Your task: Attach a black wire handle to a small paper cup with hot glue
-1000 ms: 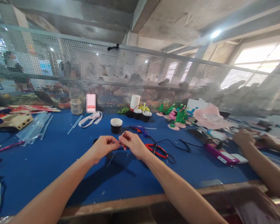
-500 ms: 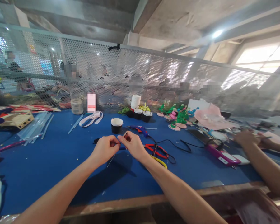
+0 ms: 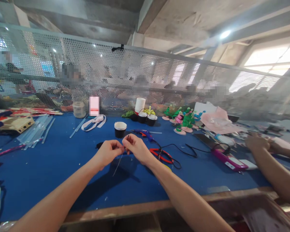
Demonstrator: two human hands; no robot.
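- Centrally, two bare forearms reach forward over a blue tabletop [image 3: 50, 167], and the hands meet just above it.
- The left hand [image 3: 108, 152] is closed in a pinch on a thin dark wire [image 3: 118, 161], fingertips turned toward the other hand.
- The right hand [image 3: 136, 149] is also closed in a pinch on the same wire; the two hands' fingertips touch or nearly touch.
- The wire hangs from the pinch point down and to the left, its free end close to the tabletop; a short end also sticks up above the fingers.
- Just beyond the hands stands a small black cup [image 3: 120, 129] with a white rim.
- Just to the right of the right hand lie red-handled pliers [image 3: 162, 155] beside a black cord, and a blue glue gun [image 3: 143, 133] lies behind them.
- Farther back near a perforated metal screen [image 3: 140, 74] sit small black pots [image 3: 147, 119] and green and pink craft pieces [image 3: 183, 120].
- At far left lie clear glue sticks [image 3: 36, 130].
- At the right edge, another person's hand [image 3: 256, 142] rests on the tabletop near a magenta tool [image 3: 228, 160].
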